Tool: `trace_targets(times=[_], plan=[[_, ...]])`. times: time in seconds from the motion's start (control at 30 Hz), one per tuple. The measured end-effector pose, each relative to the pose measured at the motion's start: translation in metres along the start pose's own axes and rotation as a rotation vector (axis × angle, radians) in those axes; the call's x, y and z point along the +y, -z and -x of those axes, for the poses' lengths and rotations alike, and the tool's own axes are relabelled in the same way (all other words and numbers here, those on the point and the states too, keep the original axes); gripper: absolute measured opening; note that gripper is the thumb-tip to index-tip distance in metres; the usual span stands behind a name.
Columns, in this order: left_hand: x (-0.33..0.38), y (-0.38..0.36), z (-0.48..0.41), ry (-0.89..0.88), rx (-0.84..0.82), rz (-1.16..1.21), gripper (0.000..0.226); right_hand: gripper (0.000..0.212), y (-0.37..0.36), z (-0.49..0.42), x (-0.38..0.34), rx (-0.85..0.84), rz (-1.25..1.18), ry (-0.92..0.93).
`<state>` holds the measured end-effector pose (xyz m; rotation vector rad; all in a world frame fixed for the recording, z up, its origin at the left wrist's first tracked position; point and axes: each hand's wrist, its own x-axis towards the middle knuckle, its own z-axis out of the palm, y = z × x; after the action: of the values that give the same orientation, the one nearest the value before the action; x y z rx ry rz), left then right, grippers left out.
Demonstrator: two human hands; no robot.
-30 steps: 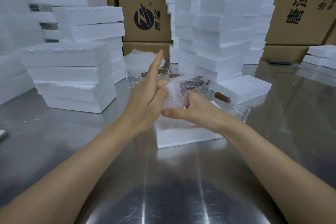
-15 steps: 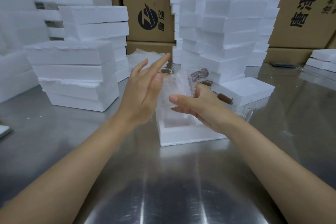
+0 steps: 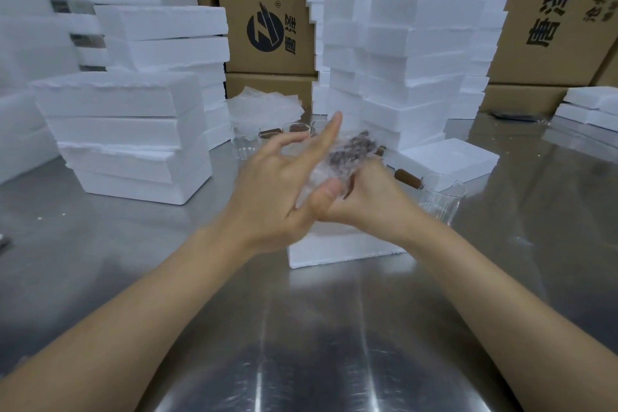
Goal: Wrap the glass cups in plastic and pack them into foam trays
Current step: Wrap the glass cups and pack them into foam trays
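1. Wrapped cup point(image 3: 341, 164): a glass in bubble film, with a brown handle showing through at its 1 o'clock. It is held in the air just above the foam tray point(image 3: 334, 252) and is not yet in it.
2. Right hand point(image 3: 368, 201): fingers curled under and behind the bundle from 4 o'clock, carrying it. A thumb presses the near face, but blur makes it unclear whose thumb it is.
3. Left hand point(image 3: 281, 184): at the bundle's 9 o'clock, fingers spread and mostly straight, index raised toward 12. It grips nothing; its inner edge lies against the film.
4. Change: half a second ago the left palm stood flat and clear of the bundle, and the tray's pocket was in view. Now the hand is back against the film, and the bundle sits lower and hides the pocket.
5. Reading: probably the last smoothing of loose film. Wrapping looks near done and seating the cup in the tray comes next. The loose end could spring open if let go early.
6. Around: bare cup point(image 3: 441, 197) at the tray's 3 o'clock and more cups point(image 3: 296, 130) at 12, with bubble-wrap sheets point(image 3: 264, 104) behind them. Foam stacks point(image 3: 133, 130) stand at 10 o'clock on the steel table point(image 3: 301, 344).
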<state>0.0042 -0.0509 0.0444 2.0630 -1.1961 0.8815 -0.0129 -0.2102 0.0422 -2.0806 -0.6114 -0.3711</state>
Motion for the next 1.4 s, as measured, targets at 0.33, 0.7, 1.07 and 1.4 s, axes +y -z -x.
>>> trace_targets(times=[0.33,0.7,1.07,1.4], plan=[[-0.008,-0.001,-0.009,0.352,0.332,0.293,0.045,0.061,0.003,-0.01,0.013,0.233,-0.107,0.066],[-0.014,-0.009,-0.002,0.436,0.206,0.389,0.033,0.068,-0.011,-0.014,0.026,0.206,-0.056,0.33],[-0.016,-0.01,0.0,0.582,0.536,0.33,0.045,0.105,0.007,-0.001,0.02,-0.026,-0.171,0.021],[-0.006,-0.011,-0.014,0.903,0.145,1.029,0.03,0.064,0.0,-0.005,0.011,0.073,-0.499,-0.052]])
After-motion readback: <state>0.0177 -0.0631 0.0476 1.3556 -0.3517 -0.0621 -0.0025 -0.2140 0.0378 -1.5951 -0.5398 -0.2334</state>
